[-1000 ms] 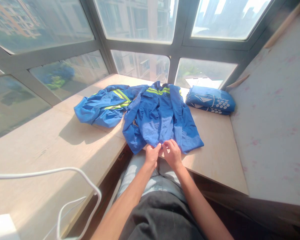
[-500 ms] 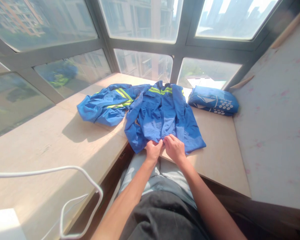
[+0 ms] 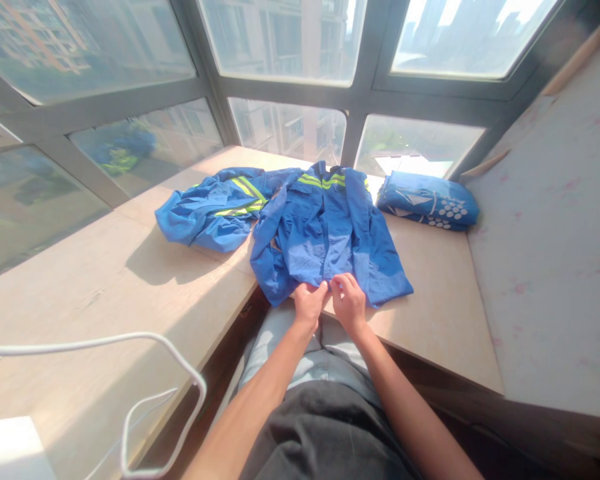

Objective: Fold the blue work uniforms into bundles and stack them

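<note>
A blue work jacket (image 3: 325, 233) with yellow-green reflective stripes lies spread front-up on a pale stone window ledge (image 3: 105, 287), collar towards the glass. My left hand (image 3: 309, 303) and my right hand (image 3: 349, 301) meet at the middle of its bottom hem, each pinching an edge of the front opening. The fingers of both hands are closed on the cloth. A second blue garment (image 3: 207, 210) with the same stripes lies crumpled to the left, touching the jacket's sleeve.
A folded blue bundle (image 3: 427, 200) with white dots sits at the back right corner by the window. A white cable (image 3: 130, 373) loops over the ledge at the lower left. A pale patterned surface (image 3: 550, 233) rises on the right. My legs sit below the ledge's notch.
Both hands have stayed at the hem's middle, with small finger movements on the front edges. The view shifted slightly; the jacket lies as before.
</note>
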The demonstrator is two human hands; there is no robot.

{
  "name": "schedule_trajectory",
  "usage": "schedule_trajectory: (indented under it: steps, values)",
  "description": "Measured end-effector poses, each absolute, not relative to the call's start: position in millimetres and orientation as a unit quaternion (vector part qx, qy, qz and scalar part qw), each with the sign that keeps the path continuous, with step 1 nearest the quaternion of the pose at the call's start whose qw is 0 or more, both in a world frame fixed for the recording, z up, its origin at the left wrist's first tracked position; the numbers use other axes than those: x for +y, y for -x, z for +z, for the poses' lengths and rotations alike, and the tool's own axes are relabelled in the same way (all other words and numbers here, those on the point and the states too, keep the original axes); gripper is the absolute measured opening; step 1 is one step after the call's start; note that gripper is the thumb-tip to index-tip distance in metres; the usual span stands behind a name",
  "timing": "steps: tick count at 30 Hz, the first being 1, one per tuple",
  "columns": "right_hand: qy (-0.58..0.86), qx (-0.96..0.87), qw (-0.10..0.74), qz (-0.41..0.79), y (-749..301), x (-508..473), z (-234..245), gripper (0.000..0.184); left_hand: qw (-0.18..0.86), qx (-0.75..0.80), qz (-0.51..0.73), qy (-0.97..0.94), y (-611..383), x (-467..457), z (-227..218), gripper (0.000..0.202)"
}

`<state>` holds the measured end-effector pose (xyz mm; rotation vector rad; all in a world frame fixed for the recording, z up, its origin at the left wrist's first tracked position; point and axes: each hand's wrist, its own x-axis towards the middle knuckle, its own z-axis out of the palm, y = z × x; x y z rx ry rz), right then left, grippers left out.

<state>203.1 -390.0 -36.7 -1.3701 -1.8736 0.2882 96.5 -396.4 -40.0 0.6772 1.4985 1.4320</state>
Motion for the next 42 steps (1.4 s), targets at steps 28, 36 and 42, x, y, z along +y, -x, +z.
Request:
schedule_trajectory:
  steps: [28,36,42]
  values:
    - [0.491,-0.389,0.478,0.616,-205,-364,-26,0.023,0.496,0.529,0.586,-0.362,-80,-386,-39,0.033]
    - [0.465,-0.294,0.409,0.728,-214,-360,-22,0.029,0.392,0.592,0.539,-0.454,-71,-387,-46,0.028]
    - [0.452,-0.444,0.457,0.624,-210,-370,-11,0.036,0.513,0.532,0.593,-0.32,-80,-389,-39,0.035]
